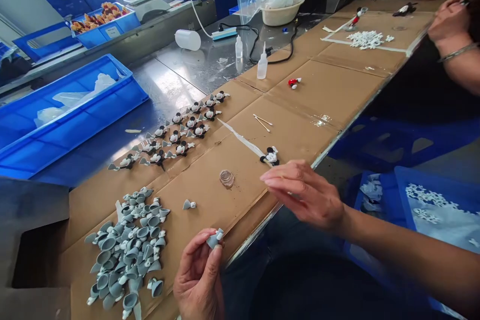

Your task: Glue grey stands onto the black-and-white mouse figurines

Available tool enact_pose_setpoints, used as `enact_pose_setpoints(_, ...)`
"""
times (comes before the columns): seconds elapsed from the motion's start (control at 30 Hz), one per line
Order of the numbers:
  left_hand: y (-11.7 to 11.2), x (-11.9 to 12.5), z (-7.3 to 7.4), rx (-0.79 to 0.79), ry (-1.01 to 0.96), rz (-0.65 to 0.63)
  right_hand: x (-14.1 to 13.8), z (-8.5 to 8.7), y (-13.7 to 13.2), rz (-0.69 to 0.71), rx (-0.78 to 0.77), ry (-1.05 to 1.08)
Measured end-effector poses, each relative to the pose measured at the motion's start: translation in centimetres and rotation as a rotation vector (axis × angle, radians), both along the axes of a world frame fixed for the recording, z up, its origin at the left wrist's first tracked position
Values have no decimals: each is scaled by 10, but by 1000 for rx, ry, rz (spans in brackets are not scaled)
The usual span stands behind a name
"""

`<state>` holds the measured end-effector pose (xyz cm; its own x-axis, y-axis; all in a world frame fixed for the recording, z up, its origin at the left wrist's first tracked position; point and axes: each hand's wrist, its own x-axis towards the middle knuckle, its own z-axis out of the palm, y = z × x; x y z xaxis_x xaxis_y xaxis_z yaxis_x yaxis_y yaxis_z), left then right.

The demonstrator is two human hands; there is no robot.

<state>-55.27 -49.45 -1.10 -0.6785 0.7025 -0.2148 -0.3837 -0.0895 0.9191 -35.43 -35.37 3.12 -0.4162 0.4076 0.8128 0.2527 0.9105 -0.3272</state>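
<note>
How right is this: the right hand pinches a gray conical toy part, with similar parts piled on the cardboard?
Wrong hand: the head view shows the left hand pinching the gray conical toy part. Similar parts are indeed piled on the cardboard.

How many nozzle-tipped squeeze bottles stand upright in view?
2: the nearer squeeze bottle is on the cardboard, the farther squeeze bottle on the metal table, near the power strip.

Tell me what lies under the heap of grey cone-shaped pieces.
Brown cardboard shows around the grey pieces, and pale strips poke out at their edges. What lies beneath the middle is covered.
</note>
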Motion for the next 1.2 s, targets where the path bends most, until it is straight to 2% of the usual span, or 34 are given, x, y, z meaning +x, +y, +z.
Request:
enact_pose_setpoints(0.23,3,25,16,-34,-209,-54,-23,-7,-28,264,-157,61)
enact_pose_setpoints(0.37,3,25,7,18,-218,-183,-30,-8,-35,329,-193,78)
enact_pose_setpoints(0.53,0,21,-4,76,-182,-236,-35,-11,-41,338,-260,74)
enact_pose_setpoints(0.7,0,26,-5,130,-102,-179,-34,-12,-45,341,-296,90)
enact_pose_setpoints(0.9,0,24,-3,173,-61,-197,-34,-11,-43,375,-248,76)
enact_pose_setpoints(1.03,0,24,0,79,-136,-148,-35,-12,-41,409,-209,79)
enact_pose_setpoints(1.2,4,22,-3,51,-180,-170,-30,-12,-36,450,-267,77)
